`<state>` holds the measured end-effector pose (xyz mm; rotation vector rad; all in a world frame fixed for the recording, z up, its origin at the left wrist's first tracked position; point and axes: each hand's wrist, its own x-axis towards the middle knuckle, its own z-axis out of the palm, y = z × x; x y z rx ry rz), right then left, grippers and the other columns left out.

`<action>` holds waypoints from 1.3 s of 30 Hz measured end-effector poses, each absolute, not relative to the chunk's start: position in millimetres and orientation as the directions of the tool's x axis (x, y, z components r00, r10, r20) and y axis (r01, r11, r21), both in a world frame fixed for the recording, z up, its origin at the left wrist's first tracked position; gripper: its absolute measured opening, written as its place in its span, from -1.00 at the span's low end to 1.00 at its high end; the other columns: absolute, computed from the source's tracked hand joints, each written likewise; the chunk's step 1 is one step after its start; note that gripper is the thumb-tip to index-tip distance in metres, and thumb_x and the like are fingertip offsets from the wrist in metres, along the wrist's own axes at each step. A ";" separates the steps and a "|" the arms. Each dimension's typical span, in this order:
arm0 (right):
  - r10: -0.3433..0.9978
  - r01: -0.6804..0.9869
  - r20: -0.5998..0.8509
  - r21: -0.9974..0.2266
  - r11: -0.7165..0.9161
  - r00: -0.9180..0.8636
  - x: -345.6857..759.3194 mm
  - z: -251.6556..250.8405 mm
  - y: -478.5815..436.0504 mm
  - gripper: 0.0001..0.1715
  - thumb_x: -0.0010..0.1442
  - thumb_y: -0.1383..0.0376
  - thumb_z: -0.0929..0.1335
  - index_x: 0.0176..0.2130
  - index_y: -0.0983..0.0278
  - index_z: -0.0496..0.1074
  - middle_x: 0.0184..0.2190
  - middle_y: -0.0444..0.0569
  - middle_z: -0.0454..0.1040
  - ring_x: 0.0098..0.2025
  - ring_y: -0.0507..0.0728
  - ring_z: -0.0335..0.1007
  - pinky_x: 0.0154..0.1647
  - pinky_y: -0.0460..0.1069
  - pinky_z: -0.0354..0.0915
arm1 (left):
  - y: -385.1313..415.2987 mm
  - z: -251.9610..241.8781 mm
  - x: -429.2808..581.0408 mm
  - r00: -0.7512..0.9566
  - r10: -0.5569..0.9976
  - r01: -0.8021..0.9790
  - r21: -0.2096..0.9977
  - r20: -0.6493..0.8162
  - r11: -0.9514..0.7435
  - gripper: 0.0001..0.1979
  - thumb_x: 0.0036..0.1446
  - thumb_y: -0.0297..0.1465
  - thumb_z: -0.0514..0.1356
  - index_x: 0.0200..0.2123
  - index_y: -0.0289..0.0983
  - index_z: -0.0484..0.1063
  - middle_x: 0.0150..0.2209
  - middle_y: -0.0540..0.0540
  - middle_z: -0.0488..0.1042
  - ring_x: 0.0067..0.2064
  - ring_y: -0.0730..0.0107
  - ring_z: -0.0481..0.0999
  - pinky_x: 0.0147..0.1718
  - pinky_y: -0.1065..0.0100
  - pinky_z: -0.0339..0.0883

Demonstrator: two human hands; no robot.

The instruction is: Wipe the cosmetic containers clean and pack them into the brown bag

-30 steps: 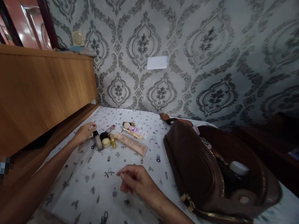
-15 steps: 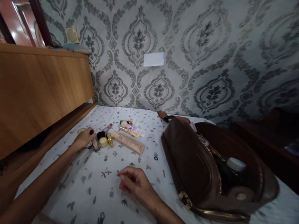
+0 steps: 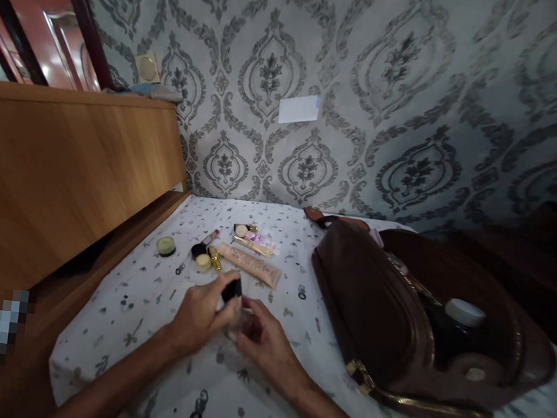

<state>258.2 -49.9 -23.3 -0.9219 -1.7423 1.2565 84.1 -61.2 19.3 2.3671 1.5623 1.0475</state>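
Over the middle of the white printed sheet, both hands meet around a small clear bottle with a black cap (image 3: 232, 290). My left hand (image 3: 201, 307) has its fingers closed about the black cap end. The fingers of my right hand (image 3: 263, 341) close around the clear lower part, which is blurred and partly covered. Just beyond the hands lie a peach squeeze tube (image 3: 249, 264), a gold tube (image 3: 214, 258), a small pale yellow jar (image 3: 203, 262) and a lipstick (image 3: 210, 237). A green-lidded jar (image 3: 166, 246) stands apart on the left.
A brown leather bag (image 3: 372, 307) lies unzipped on the right, with a white-capped bottle (image 3: 465, 312) inside. Further back are a slim gold-capped tube (image 3: 254, 246) and a compact-like round item (image 3: 240, 230). A wooden cabinet (image 3: 72, 165) borders the left, patterned wall behind.
My left hand has lifted the black-capped bottle from among the cosmetics and carried it right, toward me. My right hand has closed on its lower part. The view has shifted slightly left.
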 end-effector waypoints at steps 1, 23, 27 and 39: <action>0.892 0.155 0.190 -0.949 0.273 -0.410 258.2 -22.4 -50.4 -0.49 0.02 0.23 0.43 -0.01 0.30 0.41 -0.25 -0.05 0.43 -0.38 0.05 0.26 -0.39 -0.05 0.23 | -63.5 18.4 92.5 0.272 0.814 0.757 0.408 0.514 -0.511 -0.66 0.29 -0.32 0.04 0.11 -0.22 0.32 -0.24 -0.08 0.60 -0.31 0.31 0.59 -0.27 0.36 0.41; 0.811 0.421 0.226 -0.762 0.492 -0.539 260.6 -23.2 -58.8 -0.59 -0.02 0.17 0.52 -0.20 0.28 0.43 -0.39 -0.18 0.45 -0.41 0.03 0.33 -0.44 -0.12 0.18 | -61.6 47.0 109.9 0.549 0.553 0.644 0.106 0.626 -0.758 -0.70 0.33 -0.26 -0.01 -0.32 -0.11 0.50 -0.37 -0.06 0.53 -0.31 0.25 0.54 -0.34 0.31 0.42; 0.765 0.502 0.189 -0.654 0.565 -0.615 259.7 -26.7 -56.1 -0.48 0.01 0.06 0.50 -0.12 0.30 0.43 -0.26 -0.07 0.55 -0.34 0.09 0.42 -0.39 -0.09 0.24 | -54.4 41.6 104.2 0.512 0.670 0.672 0.236 0.537 -0.702 -0.67 0.30 -0.13 0.01 -0.42 -0.10 0.44 -0.43 -0.04 0.52 -0.39 0.24 0.54 -0.44 0.34 0.42; 0.807 0.436 0.135 -0.784 0.441 -0.574 265.5 -16.9 -58.8 -0.52 -0.07 0.14 0.57 -0.24 0.29 0.40 -0.37 -0.18 0.44 -0.42 -0.02 0.27 -0.42 -0.15 0.19 | -51.2 37.5 100.8 0.287 0.852 0.661 0.554 0.438 -0.507 -0.66 0.32 -0.10 0.01 -0.43 -0.15 0.32 -0.56 0.09 0.38 -0.51 0.38 0.44 -0.54 0.47 0.35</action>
